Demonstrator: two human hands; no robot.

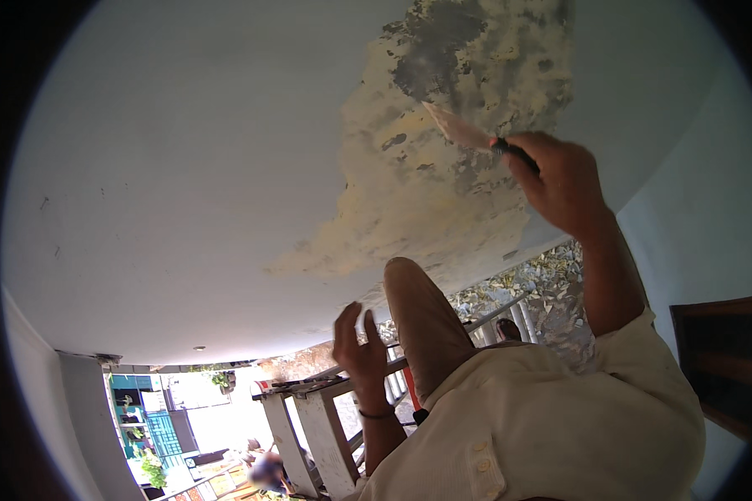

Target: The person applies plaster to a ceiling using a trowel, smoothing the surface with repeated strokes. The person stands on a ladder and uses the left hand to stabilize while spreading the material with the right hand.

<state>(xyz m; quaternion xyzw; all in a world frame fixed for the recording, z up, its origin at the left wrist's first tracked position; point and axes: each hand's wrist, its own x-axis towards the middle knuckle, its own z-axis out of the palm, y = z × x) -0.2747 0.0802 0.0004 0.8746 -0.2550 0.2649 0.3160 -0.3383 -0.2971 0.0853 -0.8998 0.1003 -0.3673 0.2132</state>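
My right hand (551, 179) grips the black handle of a putty knife (464, 132), its broad blade angled up-left to the lower edge of a dark grey patch (439, 50). That patch lies within a large area of flaked, yellowish coating (384, 184) on the pale ceiling (184, 150). My left hand (359, 351) is raised with its fingers loosely curved and apart, holding nothing, beside my bent knee (418, 309) in tan trousers.
A whitish ladder or scaffold frame (334, 434) stands below me over flaked debris (560, 284). A dark wooden panel (718, 342) is in the right-hand wall. Outside at lower left are a teal gate (163, 430) and a blurred person (271, 476).
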